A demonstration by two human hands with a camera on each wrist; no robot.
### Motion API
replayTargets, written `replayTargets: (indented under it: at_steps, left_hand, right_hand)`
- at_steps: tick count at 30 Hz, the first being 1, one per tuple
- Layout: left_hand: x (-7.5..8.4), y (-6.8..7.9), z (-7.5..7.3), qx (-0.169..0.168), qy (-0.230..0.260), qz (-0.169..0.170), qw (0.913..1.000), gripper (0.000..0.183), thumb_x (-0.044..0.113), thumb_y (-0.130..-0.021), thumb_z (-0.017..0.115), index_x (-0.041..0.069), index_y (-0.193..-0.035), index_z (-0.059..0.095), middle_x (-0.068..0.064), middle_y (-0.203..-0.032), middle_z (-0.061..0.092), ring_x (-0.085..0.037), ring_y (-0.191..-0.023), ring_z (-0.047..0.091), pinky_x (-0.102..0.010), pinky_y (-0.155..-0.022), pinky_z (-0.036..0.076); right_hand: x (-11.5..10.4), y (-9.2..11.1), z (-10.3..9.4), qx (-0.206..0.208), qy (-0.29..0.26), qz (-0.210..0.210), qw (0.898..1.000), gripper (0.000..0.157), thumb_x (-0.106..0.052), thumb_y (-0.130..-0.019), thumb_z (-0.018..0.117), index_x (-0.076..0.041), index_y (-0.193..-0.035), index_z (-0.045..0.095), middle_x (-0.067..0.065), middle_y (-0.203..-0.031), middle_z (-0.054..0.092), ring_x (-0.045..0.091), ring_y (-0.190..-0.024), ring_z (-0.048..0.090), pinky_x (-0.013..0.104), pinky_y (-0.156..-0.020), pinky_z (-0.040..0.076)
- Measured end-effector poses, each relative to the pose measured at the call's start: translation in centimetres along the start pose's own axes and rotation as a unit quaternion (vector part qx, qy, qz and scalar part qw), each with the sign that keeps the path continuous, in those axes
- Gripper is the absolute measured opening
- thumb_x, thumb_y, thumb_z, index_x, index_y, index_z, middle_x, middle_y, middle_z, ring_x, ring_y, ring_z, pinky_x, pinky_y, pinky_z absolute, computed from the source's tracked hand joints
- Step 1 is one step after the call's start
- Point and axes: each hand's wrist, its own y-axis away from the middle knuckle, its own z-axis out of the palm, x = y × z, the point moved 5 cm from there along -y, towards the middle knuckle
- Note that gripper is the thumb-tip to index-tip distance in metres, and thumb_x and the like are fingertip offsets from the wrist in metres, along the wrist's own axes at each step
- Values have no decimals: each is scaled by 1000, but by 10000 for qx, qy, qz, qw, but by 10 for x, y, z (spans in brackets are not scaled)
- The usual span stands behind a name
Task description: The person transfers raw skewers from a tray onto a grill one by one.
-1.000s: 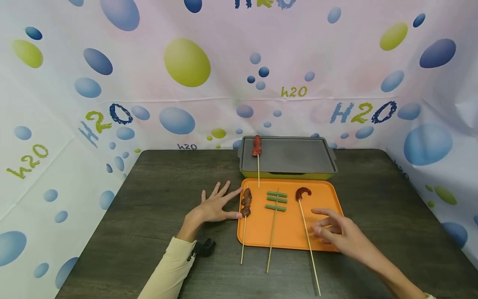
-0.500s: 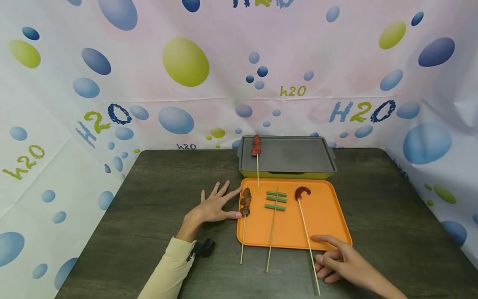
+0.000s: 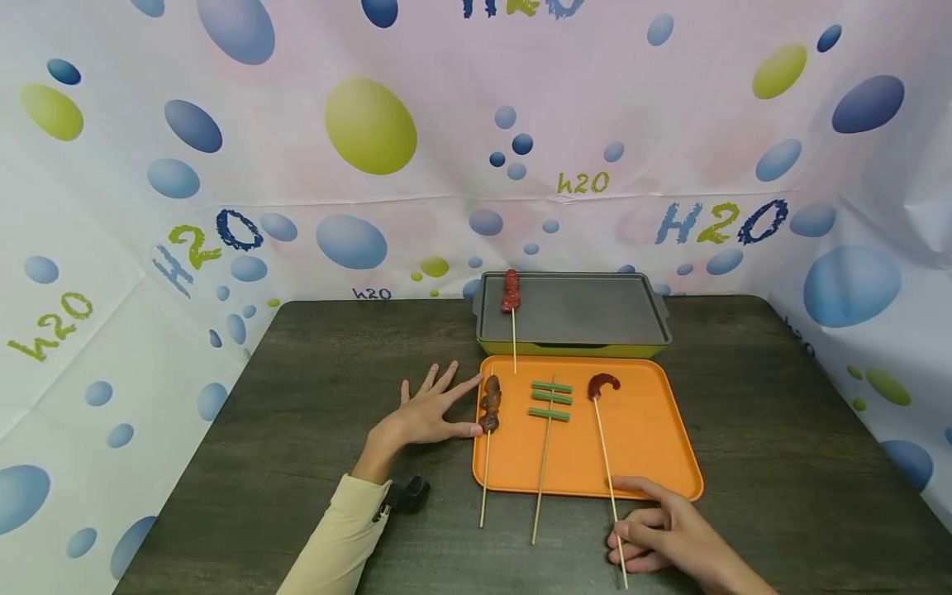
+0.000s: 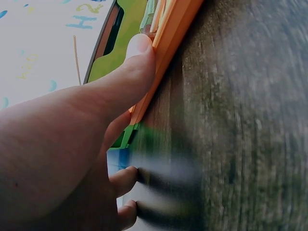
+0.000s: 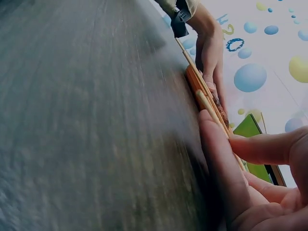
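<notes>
My right hand (image 3: 673, 533) pinches the lower part of a wooden skewer (image 3: 604, 446) between thumb and fingers. On that skewer's far end, over the orange tray (image 3: 654, 413), is a curled dark-red piece. In the right wrist view the thumb presses the stick (image 5: 207, 103) from one side. My left hand (image 3: 424, 413) has its fingers spread, with thumb and index finger touching the tray's left edge. Close to them lies a skewer of brown chunks (image 3: 490, 402). A skewer with green pieces (image 3: 550, 397) lies mid-tray.
Behind the tray stands a grill (image 3: 580, 310) with a flat grey top and green body. A red-meat skewer (image 3: 511, 291) lies on its left side, its stick reaching over the tray. The dark wooden table (image 3: 335, 355) meets a patterned curtain (image 3: 446, 149) at the back.
My right hand has moved down and left from over the tray and taken hold of the skewer's stick, whose near end has shifted slightly left. The left hand stays put.
</notes>
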Motion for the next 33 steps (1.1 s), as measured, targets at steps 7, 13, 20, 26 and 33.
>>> replayTargets:
  at_steps: [7,13,20,26,33]
  left_hand:
    - [-1,0,0,34,-19,-4,10000,83,56,-96,66,32,-165,26,-14,-172,3,-43,-155,-5,-80,-110,-4]
    - [-2,0,0,35,17,-13,10000,83,56,-96,66,32,-165,26,-14,-172,2,-43,-156,-5,-80,-110,-5]
    - [0,0,-1,12,25,-21,10000,82,55,-97,66,32,-165,26,-13,-172,2,-43,-156,-6,-80,-110,-5]
    - [-2,1,-2,12,-5,-50,10000,83,55,-97,66,31,-165,26,-14,-172,2,-43,-155,-6,-80,-110,-5]
    - [-1,0,3,46,-11,-23,10000,83,55,-96,66,32,-165,26,-13,-172,3,-43,-156,-5,-79,-110,-5]
  right_hand:
    - [3,4,-4,127,0,-47,9999,68,-9,-104,62,8,-158,24,20,-100,74,32,-91,75,43,-76,62]
    - [2,9,-6,-61,-154,-144,9998,62,-7,-106,57,3,-159,27,19,-103,73,33,-95,74,46,-80,61]
    - [-8,15,-4,-216,-94,-534,9983,52,-4,-107,53,-36,-147,50,17,-104,73,30,-95,75,46,-80,60]
    - [-26,8,-1,45,186,-813,9965,57,-4,-105,57,-26,-155,43,22,-105,73,31,-94,74,48,-80,60]
    - [-46,-17,6,301,401,-1083,9929,74,-6,-103,62,8,-161,19,25,-104,73,31,-91,75,45,-79,60]
